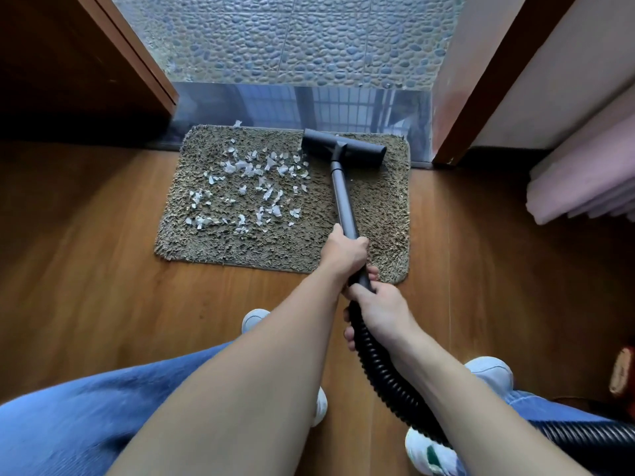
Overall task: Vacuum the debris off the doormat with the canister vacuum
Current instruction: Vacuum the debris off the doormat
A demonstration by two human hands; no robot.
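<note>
Hands grip the vacuum one behind the other. The left hand (345, 252) is wrapped round the grey wand (342, 197). The right hand (381, 310), just behind it, is curled round the wand's near end, where the black ribbed hose (385, 372) joins. From there the hose runs back under the right forearm.

Well ahead of the left hand, the nozzle (343, 148) rests on the far right part of the mat (240, 242), close to its far edge. White debris (247, 187) lies scattered on the mat ahead and to the left of the left hand, touching the nozzle's left end at its nearest. The mat's near edge passes between the two hands, on a wood floor (86, 252). Behind the hands are white shoes (491, 372) and jeans (68, 424).
</note>
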